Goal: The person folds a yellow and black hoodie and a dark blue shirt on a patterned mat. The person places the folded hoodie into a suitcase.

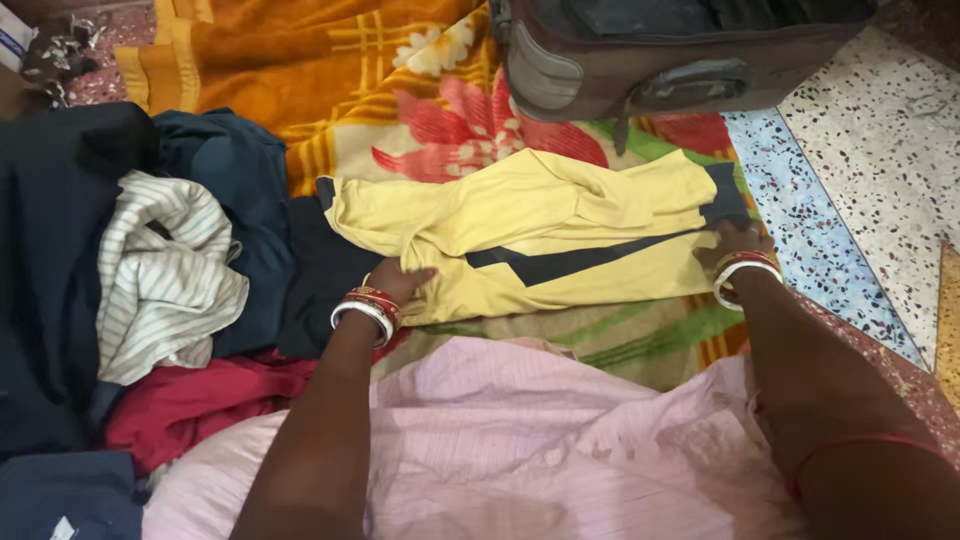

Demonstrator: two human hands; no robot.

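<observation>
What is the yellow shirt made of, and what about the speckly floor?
The yellow shirt with dark stripes looks like soft, matte knit cloth: it wrinkles and folds limply. The speckled floor looks like polished stone-chip terrazzo, hard and flat, though I can't be sure.

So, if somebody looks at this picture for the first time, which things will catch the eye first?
First the yellow garment with a dark stripe, spread in the middle on a floral blanket, with the left hand and the right hand pressing its two ends. Then the heap of clothes at the left, and the dark suitcase at the top.
</observation>
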